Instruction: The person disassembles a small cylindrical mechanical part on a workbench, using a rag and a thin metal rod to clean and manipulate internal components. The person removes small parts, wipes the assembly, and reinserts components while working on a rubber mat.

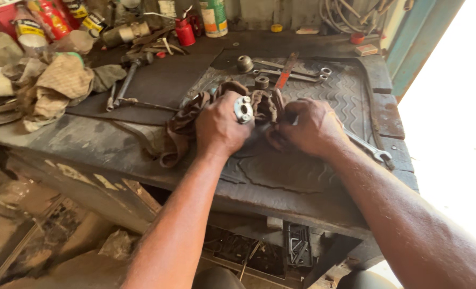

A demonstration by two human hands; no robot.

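Head view shows us bent over a dark, greasy workbench (pixel 115 142) topped with a ribbed rubber mat (pixel 339 93). Our left hand (pixel 222 126) is clenched around a small silvery metal fitting (pixel 243 109), which sticks up between thumb and fingers, and it presses at the same time on a brown oily rag (pixel 187 120) bunched under and behind it. Our right hand (pixel 307 128) sits just beside the left, fingers curled tight around something thin that pokes out at the knuckles; we cannot tell what it is, since the fingers hide most of it. Both hands rest on the mat near the middle of the bench.

From under our right wrist a silver open-end spanner (pixel 374 151) lies out towards the bench's right edge. Behind the hands we see a tool with a red handle (pixel 286 72), two more flat spanners (pixel 296 72) and two dark round metal bushes (pixel 244 63) on the mat. Further left lie a long socket bar (pixel 126 83) and a heap of pale cloths (pixel 56 85). Cans and bottles (pixel 214 16) stand along the back, a small red oil can (pixel 185 32) among them.
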